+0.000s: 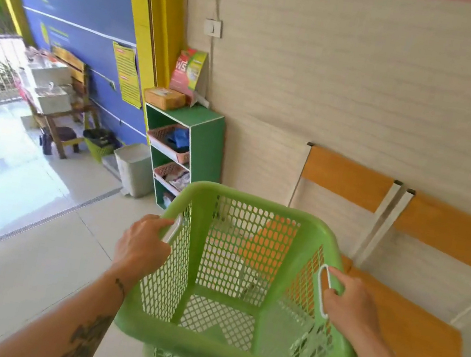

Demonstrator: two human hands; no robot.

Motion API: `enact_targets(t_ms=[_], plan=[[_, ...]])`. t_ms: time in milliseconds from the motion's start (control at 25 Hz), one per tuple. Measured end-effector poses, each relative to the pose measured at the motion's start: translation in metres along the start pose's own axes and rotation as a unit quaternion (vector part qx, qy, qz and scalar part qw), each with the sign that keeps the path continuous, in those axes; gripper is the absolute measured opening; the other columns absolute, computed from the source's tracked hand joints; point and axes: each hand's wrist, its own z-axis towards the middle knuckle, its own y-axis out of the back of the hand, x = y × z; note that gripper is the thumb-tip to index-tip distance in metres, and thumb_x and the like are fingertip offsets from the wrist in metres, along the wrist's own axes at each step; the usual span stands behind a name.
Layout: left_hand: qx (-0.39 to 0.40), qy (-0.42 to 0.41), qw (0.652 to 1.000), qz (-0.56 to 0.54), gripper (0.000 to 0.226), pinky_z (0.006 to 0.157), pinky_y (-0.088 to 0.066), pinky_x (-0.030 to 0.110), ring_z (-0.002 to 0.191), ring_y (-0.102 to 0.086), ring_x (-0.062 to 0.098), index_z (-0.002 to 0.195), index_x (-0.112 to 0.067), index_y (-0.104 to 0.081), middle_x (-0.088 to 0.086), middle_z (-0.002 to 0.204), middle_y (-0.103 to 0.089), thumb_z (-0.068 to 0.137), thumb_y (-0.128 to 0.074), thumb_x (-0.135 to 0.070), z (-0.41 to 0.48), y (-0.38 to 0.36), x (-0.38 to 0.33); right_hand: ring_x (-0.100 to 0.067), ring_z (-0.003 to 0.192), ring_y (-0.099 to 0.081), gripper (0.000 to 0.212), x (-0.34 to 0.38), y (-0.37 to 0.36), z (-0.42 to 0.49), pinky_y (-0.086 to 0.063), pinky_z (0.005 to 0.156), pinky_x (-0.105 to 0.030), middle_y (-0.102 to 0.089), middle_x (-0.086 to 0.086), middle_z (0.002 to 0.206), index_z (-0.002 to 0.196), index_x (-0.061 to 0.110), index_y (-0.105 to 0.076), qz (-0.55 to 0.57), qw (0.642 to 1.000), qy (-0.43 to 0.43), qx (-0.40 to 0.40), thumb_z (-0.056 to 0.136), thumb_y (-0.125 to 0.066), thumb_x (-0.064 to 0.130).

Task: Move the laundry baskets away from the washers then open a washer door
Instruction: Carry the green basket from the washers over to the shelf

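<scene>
An empty green mesh laundry basket [228, 356] hangs in the air in front of me, low in the middle of the view. My left hand [142, 245] grips its left rim by the white handle. My right hand [348, 299] grips the white handle on its right rim. The basket is above the tiled floor, close to orange-seated chairs [408, 331] along the beige wall. No washer is in view.
A green shelf unit [205, 144] with pink trays stands against the wall ahead. Beside it are a grey bin [133, 168] and a small green bin [98, 143]. A blue and yellow wall runs on the left, with an open doorway and wooden stand beyond.
</scene>
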Motion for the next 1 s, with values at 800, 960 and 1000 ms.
enact_targets(t_ms=[800, 960, 1000], plan=[[0.096, -0.027, 0.995, -0.008, 0.063, 0.078, -0.048, 0.035, 0.103, -0.054, 0.018, 0.122, -0.035, -0.062, -0.013, 0.131, -0.056, 0.068, -0.053, -0.005, 0.454, -0.093, 0.137, -0.016, 0.056, -0.056, 0.066, 0.191, -0.236, 0.305, -0.037, 0.041, -0.024, -0.055, -0.010, 0.135, 0.139, 0.041, -0.044, 0.019, 0.984, -0.154, 0.085, 0.079, -0.048, 0.013], [0.195, 0.025, 0.978, -0.063, 0.064, 0.067, -0.059, 0.038, 0.085, -0.064, 0.020, 0.124, -0.028, -0.062, -0.003, 0.119, -0.061, 0.068, -0.050, 0.001, 0.528, -0.152, 0.157, -0.006, 0.031, -0.050, 0.075, 0.209, -0.293, 0.335, -0.034, 0.032, -0.020, -0.065, -0.013, 0.117, 0.141, 0.041, -0.040, 0.052, 0.958, -0.271, 0.083, 0.074, -0.051, 0.009], [0.219, 0.048, 0.972, -0.075, 0.063, 0.064, -0.060, 0.039, 0.080, -0.066, 0.022, 0.125, -0.026, -0.062, 0.001, 0.112, -0.063, 0.068, -0.051, -0.001, 0.545, -0.174, 0.164, -0.004, 0.029, -0.050, 0.077, 0.208, -0.313, 0.345, -0.032, 0.030, -0.019, -0.066, -0.015, 0.116, 0.142, 0.040, -0.038, 0.062, 0.949, -0.296, 0.085, 0.073, -0.051, 0.009]])
